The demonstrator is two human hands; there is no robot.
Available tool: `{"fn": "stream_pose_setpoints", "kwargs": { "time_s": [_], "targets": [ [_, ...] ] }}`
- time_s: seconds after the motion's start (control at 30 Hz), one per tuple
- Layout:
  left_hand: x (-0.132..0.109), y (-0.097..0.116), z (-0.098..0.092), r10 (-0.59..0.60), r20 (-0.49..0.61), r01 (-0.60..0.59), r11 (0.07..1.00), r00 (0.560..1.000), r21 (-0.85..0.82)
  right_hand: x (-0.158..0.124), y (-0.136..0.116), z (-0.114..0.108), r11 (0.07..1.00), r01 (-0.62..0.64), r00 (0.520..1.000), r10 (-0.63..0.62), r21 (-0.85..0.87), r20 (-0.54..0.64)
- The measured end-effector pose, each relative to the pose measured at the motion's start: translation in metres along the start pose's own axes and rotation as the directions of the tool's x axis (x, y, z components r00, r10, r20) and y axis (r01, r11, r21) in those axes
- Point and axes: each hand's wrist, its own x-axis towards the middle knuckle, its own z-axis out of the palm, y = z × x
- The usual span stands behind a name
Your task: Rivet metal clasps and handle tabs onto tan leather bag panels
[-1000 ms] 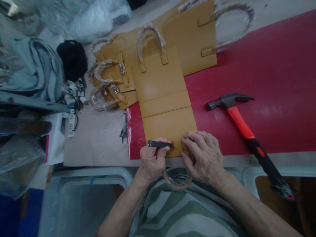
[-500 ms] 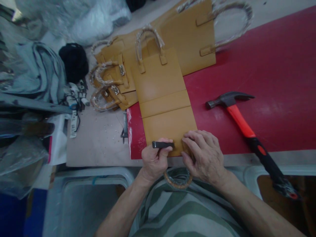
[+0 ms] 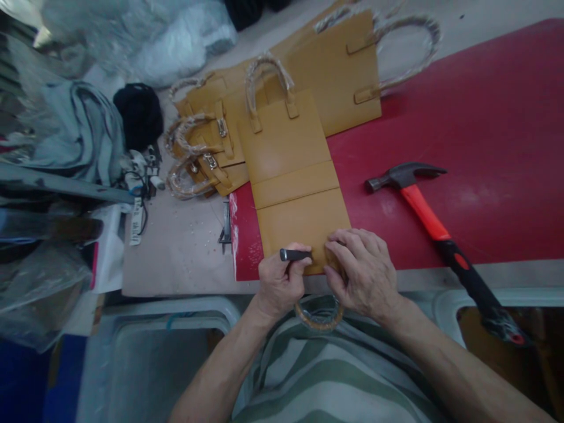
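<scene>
A tan leather bag panel (image 3: pixel 293 147) lies flat across the edge of the red mat, with a plastic-wrapped handle at its far end. Its near handle (image 3: pixel 319 323) hangs over the table edge by my striped clothing. My left hand (image 3: pixel 284 276) is closed around a short dark metal punch (image 3: pixel 294 255), tilted, its end at the near part of the panel. My right hand (image 3: pixel 363 264) rests on the panel's near right corner, fingers bent down onto the leather by the handle base; what lies under the fingertips is hidden.
A claw hammer (image 3: pixel 427 211) with a red and black grip lies at right, its end past the table edge. More tan bag pieces (image 3: pixel 348 70) lie behind on the red mat (image 3: pixel 476 147). Plastic bins (image 3: pixel 163 305) stand below the front edge. Cloth (image 3: pixel 83 135) is piled at left.
The punch in my left hand has tilted slightly and moved a little to the right. My right hand stays on the panel. The whole view has shifted slightly.
</scene>
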Motion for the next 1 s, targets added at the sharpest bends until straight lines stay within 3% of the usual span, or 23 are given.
{"fn": "stream_pose_setpoints", "kwargs": {
  "time_s": [0.17, 0.3, 0.37, 0.47, 0.6, 0.7, 0.77, 0.83, 0.87, 0.93, 1.0],
  "targets": [
    [-0.002, -0.004, -0.001, 0.028, 0.019, -0.029, 0.999, 0.999, 0.027, 0.000, 0.003, -0.002, 0.995, -0.006, 1.000, 0.004, 0.100, 0.017],
    [-0.001, -0.006, 0.000, 0.081, 0.027, -0.082, 0.996, 0.996, 0.035, -0.004, 0.016, -0.021, 0.960, 0.009, 0.998, 0.007, 0.279, -0.055],
    [0.001, -0.007, 0.000, 0.111, 0.025, -0.112, 0.992, 0.994, 0.053, -0.007, 0.026, -0.038, 0.976, -0.043, 0.988, 0.073, 0.214, -0.135],
    [0.003, -0.007, 0.000, 0.133, 0.027, -0.134, 0.989, 0.991, 0.054, -0.016, 0.046, -0.063, 0.982, -0.181, 0.962, 0.167, -0.050, -0.216],
    [0.001, -0.009, 0.002, 0.128, 0.023, -0.129, 0.991, 0.991, 0.042, -0.028, 0.072, -0.079, 0.906, -0.289, 0.957, 0.276, -0.309, -0.088],
    [-0.001, -0.012, 0.004, 0.116, 0.024, -0.117, 0.992, 0.993, 0.040, -0.026, 0.080, -0.082, 0.882, -0.383, 0.920, 0.392, -0.273, -0.025],
    [-0.002, -0.014, 0.006, 0.110, 0.032, -0.111, 0.993, 0.993, 0.034, -0.020, 0.079, -0.086, 0.848, -0.507, 0.857, 0.515, -0.156, 0.015],
    [-0.003, -0.015, 0.008, 0.103, 0.034, -0.104, 0.994, 0.994, 0.029, -0.013, 0.074, -0.090, 0.742, -0.668, 0.741, 0.658, 0.051, 0.135],
    [-0.003, -0.016, 0.009, 0.100, 0.035, -0.101, 0.995, 0.994, 0.028, -0.011, 0.070, -0.092, 0.639, -0.745, 0.667, 0.707, 0.189, 0.237],
    [-0.002, -0.016, 0.011, 0.098, 0.033, -0.099, 0.995, 0.995, 0.032, -0.009, 0.060, -0.095, 0.328, -0.830, 0.535, 0.700, 0.452, 0.474],
    [-0.002, -0.016, 0.012, 0.099, 0.026, -0.100, 0.994, 0.995, 0.040, -0.008, 0.047, -0.097, 0.043, -0.819, 0.466, 0.630, 0.572, 0.621]
  ]
}}
